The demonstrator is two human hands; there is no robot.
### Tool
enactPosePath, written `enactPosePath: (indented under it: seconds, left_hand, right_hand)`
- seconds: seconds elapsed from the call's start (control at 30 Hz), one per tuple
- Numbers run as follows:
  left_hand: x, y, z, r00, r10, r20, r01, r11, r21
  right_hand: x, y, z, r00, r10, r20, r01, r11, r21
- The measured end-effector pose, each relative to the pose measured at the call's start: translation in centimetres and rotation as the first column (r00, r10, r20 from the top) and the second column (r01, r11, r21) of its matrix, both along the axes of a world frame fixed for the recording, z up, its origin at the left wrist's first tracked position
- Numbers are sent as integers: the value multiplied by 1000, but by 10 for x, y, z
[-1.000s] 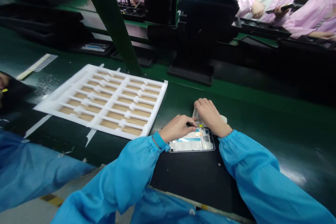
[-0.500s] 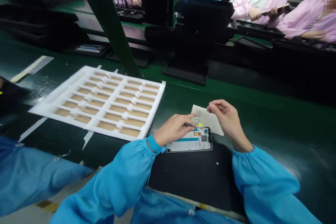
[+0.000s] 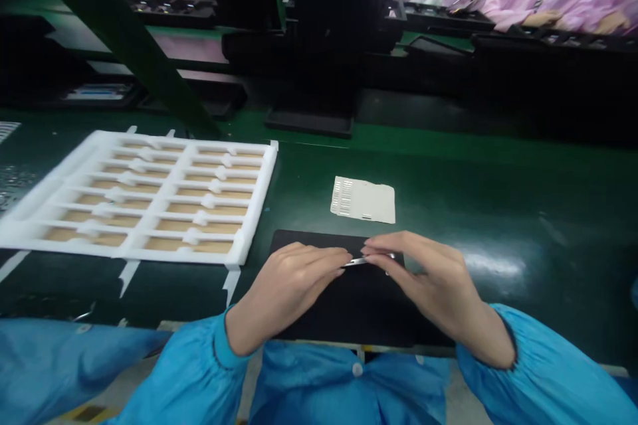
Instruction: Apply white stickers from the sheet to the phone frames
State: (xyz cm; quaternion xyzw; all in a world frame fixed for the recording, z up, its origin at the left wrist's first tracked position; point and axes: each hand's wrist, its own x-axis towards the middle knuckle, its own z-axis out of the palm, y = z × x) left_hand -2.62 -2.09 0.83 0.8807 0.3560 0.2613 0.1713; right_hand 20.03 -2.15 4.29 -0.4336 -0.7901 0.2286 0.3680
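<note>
As hands hold phone, tray, brown-floored compartments

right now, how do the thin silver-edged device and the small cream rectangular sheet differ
The thin silver-edged device is held between the left hand and right hand, while the small cream rectangular sheet lies flat on the green table, untouched. The device shows mainly its narrow edge; the sheet shows its broad face, with strip-like marks towards the left. Both look thin.
</note>
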Motion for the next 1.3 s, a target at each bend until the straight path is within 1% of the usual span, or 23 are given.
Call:
enactPosePath:
  seconds: [0.03, 0.1, 0.2, 0.37, 0.5, 0.6, 0.8, 1.07, 1.13, 1.2, 1.3]
  left_hand:
    - [-1, -2, -2, 1000, 11, 25, -10, 1000, -10]
    - [-1, -4, -7, 996, 35, 77, -34, 999, -17]
    - [1, -5, -12, 990, 72, 123, -73, 997, 5]
    - [4, -4, -16, 982, 86, 170, -94, 995, 39]
    - [3, -3, -17, 979, 82, 186, -82, 997, -6]
    - [2, -3, -19, 978, 77, 194, -74, 997, -26]
    - [2, -6, -21, 976, 74, 206, -75, 997, -5]
    - [3, -5, -23, 972, 64, 224, -78, 996, 53]
    - [3, -5, -23, 972, 56, 226, -72, 995, 62]
    - [3, -6, -23, 972, 52, 227, -69, 996, 65]
    - [2, -7, -25, 972, 53, 228, -71, 995, 73]
  right_hand:
    - [0, -2, 0, 996, 44, 73, -46, 999, 25]
    - [0, -4, 0, 970, 122, 211, -129, 991, 21]
    - [1, -2, 3, 922, 161, 351, -167, 986, -16]
    - [-5, 3, 8, 887, 167, 431, -169, 985, -35]
    - [-12, 3, 9, 859, 173, 482, -172, 984, -47]
    - [-13, 2, 9, 843, 168, 511, -154, 986, -70]
    - [-18, -2, 10, 831, 139, 539, -115, 990, -77]
    - [-21, -5, 6, 816, 167, 553, -154, 986, -71]
    - [-20, -6, 5, 824, 162, 543, -161, 986, -50]
    - [-17, -9, 2, 844, 132, 520, -155, 988, 0]
    - [-10, -16, -4, 886, 43, 461, -123, 982, 145]
